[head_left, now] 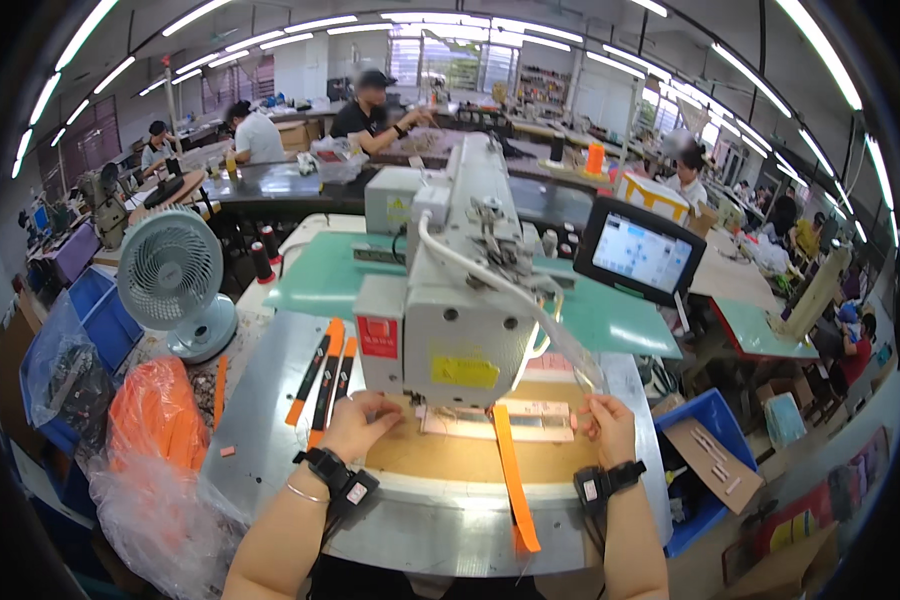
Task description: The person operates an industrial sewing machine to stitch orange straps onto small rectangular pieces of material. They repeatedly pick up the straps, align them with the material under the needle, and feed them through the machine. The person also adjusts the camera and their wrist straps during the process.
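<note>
An orange webbing strap (513, 480) runs from under the sewing machine's head (460, 345) toward me, across a pale clamp frame (450, 420). To the left of this frame, my left hand (363, 425) is on the tan work plate (400, 458), fingers loosely stretched and apart, holding nothing I can see. By the frame's right end is my right hand (610, 428), its fingers bent and drawn together; whatever they pinch, if anything, is too small to tell. Several orange-and-black straps (320, 385) lie on the metal table, left of the machine.
A grey fan (173, 270) and plastic-wrapped orange straps (155, 415) are at left. To the right are a control screen (638, 250) and a blue bin (705, 440) with cardboard (715, 465) across it. Thread cones (262, 262) stand behind the table; other people work farther back.
</note>
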Action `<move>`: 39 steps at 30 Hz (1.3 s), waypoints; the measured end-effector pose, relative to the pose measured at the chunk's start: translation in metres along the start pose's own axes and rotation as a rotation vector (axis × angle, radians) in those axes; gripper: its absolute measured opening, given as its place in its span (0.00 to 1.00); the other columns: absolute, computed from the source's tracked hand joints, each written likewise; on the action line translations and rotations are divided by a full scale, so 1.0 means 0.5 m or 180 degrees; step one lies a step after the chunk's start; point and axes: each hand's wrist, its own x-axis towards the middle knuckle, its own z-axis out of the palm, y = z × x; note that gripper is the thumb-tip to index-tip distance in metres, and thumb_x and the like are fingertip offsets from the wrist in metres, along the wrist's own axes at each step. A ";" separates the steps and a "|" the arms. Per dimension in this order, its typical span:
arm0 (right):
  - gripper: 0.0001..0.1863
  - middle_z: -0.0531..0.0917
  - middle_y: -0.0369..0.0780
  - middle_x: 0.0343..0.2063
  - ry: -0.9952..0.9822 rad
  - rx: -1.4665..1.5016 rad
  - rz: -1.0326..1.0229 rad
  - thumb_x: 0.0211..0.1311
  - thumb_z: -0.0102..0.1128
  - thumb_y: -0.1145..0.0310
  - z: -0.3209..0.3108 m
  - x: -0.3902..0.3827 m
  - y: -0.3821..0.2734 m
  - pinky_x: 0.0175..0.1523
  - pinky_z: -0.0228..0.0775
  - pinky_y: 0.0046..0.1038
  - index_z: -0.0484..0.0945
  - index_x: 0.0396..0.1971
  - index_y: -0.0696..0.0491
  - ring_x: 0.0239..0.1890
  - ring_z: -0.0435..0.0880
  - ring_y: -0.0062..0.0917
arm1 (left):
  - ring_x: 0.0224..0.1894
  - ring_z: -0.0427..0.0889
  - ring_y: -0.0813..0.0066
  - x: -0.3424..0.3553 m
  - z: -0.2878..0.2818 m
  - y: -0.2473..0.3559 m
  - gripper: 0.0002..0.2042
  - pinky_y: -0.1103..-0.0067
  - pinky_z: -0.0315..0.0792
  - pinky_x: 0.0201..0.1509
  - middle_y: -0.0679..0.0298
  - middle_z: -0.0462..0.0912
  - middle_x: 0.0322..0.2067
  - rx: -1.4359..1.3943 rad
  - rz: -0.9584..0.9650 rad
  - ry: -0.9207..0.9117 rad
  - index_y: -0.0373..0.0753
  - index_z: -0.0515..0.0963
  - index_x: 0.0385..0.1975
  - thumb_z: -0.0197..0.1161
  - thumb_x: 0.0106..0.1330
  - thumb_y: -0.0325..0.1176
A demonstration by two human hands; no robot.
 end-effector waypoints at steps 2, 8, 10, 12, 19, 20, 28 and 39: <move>0.07 0.79 0.36 0.22 0.0041 -0.0028 -0.0053 0.58 0.51 0.71 -0.005 -0.003 -0.002 0.19 0.58 0.12 0.75 0.34 0.57 0.15 0.70 0.11 | 0.40 0.76 0.68 0.005 0.002 0.005 0.09 0.76 0.69 0.46 0.59 0.79 0.34 -0.0247 -0.0053 -0.0147 0.36 0.79 0.32 0.62 0.54 0.32; 0.08 0.79 0.35 0.23 -0.0048 0.0046 -0.0137 0.58 0.52 0.70 -0.006 -0.003 -0.002 0.20 0.58 0.12 0.76 0.34 0.57 0.16 0.70 0.11 | 0.34 0.77 0.64 0.005 -0.001 0.031 0.08 0.76 0.71 0.39 0.60 0.79 0.28 -0.0004 0.0232 0.0088 0.38 0.79 0.29 0.62 0.52 0.34; 0.07 0.80 0.34 0.23 -0.0102 0.0080 -0.0107 0.58 0.52 0.70 -0.002 -0.001 0.000 0.21 0.57 0.12 0.76 0.34 0.56 0.17 0.70 0.10 | 0.34 0.77 0.65 0.003 -0.003 0.028 0.07 0.76 0.71 0.39 0.60 0.79 0.27 -0.0037 0.0188 0.0104 0.37 0.80 0.28 0.62 0.52 0.33; 0.07 0.80 0.34 0.23 -0.0114 0.0079 -0.0126 0.58 0.53 0.70 -0.003 -0.002 -0.002 0.21 0.57 0.12 0.76 0.33 0.56 0.17 0.70 0.10 | 0.36 0.77 0.66 0.003 -0.003 0.023 0.10 0.76 0.71 0.41 0.58 0.79 0.29 -0.0235 0.0001 0.0029 0.37 0.78 0.32 0.63 0.52 0.33; 0.09 0.80 0.35 0.24 0.0080 -0.0293 -0.0456 0.57 0.54 0.69 -0.007 -0.001 -0.010 0.27 0.64 0.14 0.77 0.34 0.58 0.21 0.74 0.14 | 0.50 0.68 0.66 0.013 -0.002 0.037 0.36 0.73 0.63 0.52 0.58 0.69 0.47 -0.0497 -0.0053 0.0651 0.38 0.57 0.56 0.68 0.48 0.37; 0.14 0.80 0.38 0.31 -0.0026 -0.0302 -0.0424 0.55 0.57 0.69 -0.010 -0.005 -0.020 0.36 0.67 0.17 0.75 0.40 0.59 0.31 0.77 0.20 | 0.49 0.69 0.67 0.011 -0.004 0.048 0.34 0.74 0.63 0.50 0.59 0.70 0.46 -0.0402 -0.0045 0.0765 0.37 0.59 0.55 0.68 0.48 0.37; 0.20 0.78 0.42 0.41 -0.0810 -0.1254 -0.1145 0.46 0.63 0.72 0.014 -0.032 -0.066 0.53 0.62 0.27 0.75 0.43 0.57 0.47 0.75 0.28 | 0.13 0.59 0.87 -0.009 -0.014 0.085 0.20 0.83 0.52 0.17 0.72 0.64 0.07 -0.0752 -0.0206 0.0968 0.32 0.69 0.09 0.60 0.59 0.38; 0.11 0.82 0.38 0.32 -0.1276 -0.0666 -0.0207 0.49 0.62 0.71 0.004 -0.030 -0.057 0.42 0.65 0.18 0.79 0.34 0.58 0.36 0.76 0.17 | 0.53 0.66 0.68 0.006 -0.009 0.035 0.22 0.73 0.58 0.58 0.60 0.69 0.48 -0.0754 0.0204 0.0182 0.32 0.70 0.46 0.65 0.51 0.31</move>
